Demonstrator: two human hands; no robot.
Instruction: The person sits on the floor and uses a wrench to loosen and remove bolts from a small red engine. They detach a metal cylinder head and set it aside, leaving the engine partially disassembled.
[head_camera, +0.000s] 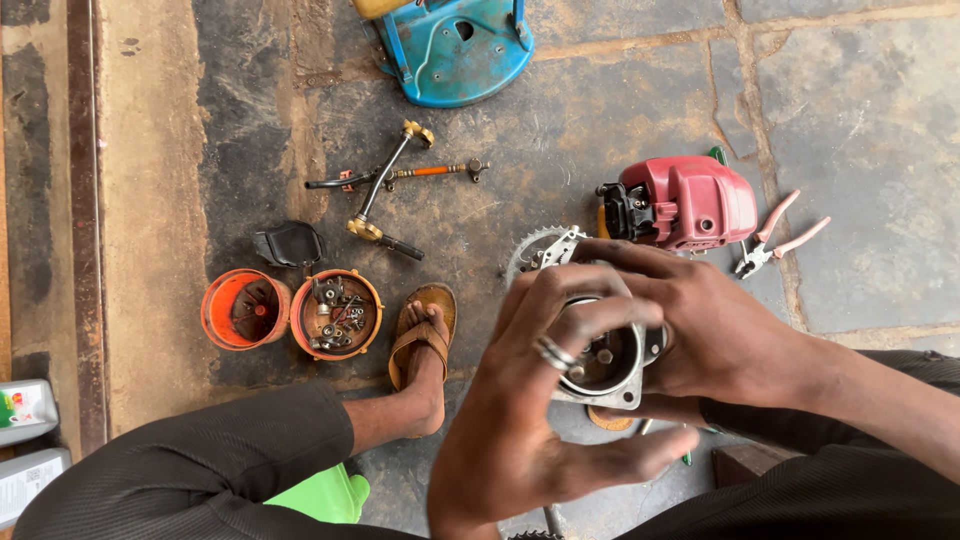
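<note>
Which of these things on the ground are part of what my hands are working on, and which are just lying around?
In hand:
left hand
right hand
metal housing

Lying about:
red engine cover
pliers
sprocket
orange cup of screws
empty orange cup
brass rods
blue seat

1 head-worn camera, looking straight down.
It faces the stone floor (620, 120) from above the seated person's lap, close to both hands at lower centre, with the scattered parts farther off toward the frame's top.
</note>
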